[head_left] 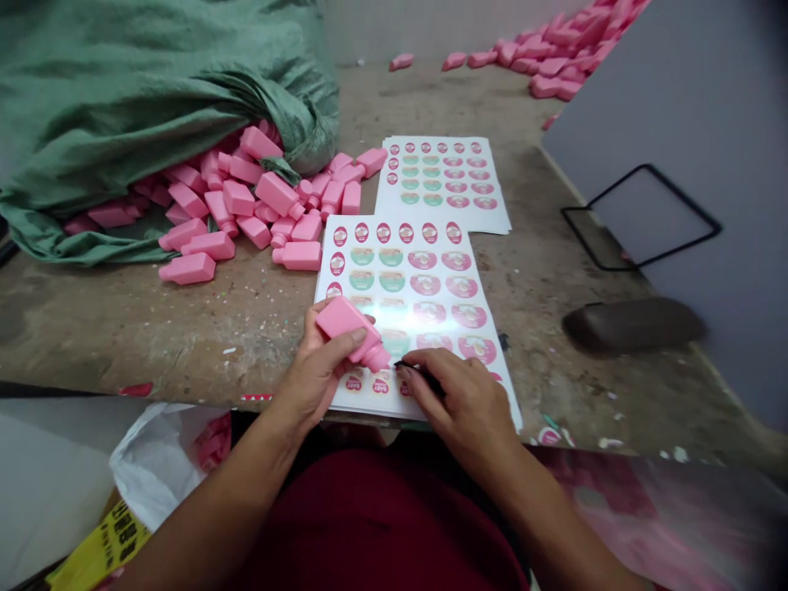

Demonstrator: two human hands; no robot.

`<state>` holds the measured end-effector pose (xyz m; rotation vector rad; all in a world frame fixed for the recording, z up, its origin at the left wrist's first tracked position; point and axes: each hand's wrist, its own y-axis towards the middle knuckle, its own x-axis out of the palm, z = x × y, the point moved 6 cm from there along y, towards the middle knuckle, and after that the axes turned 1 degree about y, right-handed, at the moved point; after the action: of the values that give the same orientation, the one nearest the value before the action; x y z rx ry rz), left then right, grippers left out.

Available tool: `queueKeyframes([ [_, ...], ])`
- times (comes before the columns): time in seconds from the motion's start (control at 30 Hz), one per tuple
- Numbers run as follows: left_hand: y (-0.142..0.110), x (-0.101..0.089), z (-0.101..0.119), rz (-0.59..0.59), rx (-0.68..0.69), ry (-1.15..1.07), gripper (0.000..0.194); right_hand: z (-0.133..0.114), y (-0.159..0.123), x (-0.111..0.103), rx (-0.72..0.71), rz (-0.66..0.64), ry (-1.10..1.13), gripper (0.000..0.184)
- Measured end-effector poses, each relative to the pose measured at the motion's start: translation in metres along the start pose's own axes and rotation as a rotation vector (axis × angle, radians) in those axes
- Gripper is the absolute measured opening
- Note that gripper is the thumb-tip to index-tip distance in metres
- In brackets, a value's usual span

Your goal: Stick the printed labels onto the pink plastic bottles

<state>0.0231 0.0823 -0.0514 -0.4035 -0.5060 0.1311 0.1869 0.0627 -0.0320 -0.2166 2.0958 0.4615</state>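
Left hand (pixel 308 369) curled round a pink bottle (pixel 345 324), thumb across its side, probably so the neck can point toward the other hand! Right hand (pixel 461 402) pinches a small dark tool (pixel 424 375), fingers nearly closed, its tip just beside the bottle's neck, likely gripped low for fine control. Both work above the front sheet (pixel 369 400), stickers facing up, presumably to be within easy reach. Loose bottles (pixel 277 193) spill from the green sack (pixel 185 107) onto the counter (pixel 258 328), left of the sheets, handy for the left hand.
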Motion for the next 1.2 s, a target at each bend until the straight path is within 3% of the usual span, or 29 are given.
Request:
queueKeyframes([
  [0.5,0.007,-0.001,-0.018,0.026,-0.078,-0.143,0.069,-0.007,0.007,0.003,0.062,-0.056,-0.158,0.018],
  [0.83,0.006,0.002,-0.014,-0.019,-0.090,-0.157,0.071,0.010,0.007,0.007,0.270,-0.159,0.102,0.015],
  [1.07,0.008,0.003,-0.014,-0.030,-0.108,-0.166,0.066,-0.002,0.010,0.006,0.083,-0.078,-0.119,0.018],
  [1.2,0.008,0.003,-0.013,-0.026,-0.117,-0.161,0.062,0.002,0.014,0.008,0.139,-0.048,-0.107,0.024],
])
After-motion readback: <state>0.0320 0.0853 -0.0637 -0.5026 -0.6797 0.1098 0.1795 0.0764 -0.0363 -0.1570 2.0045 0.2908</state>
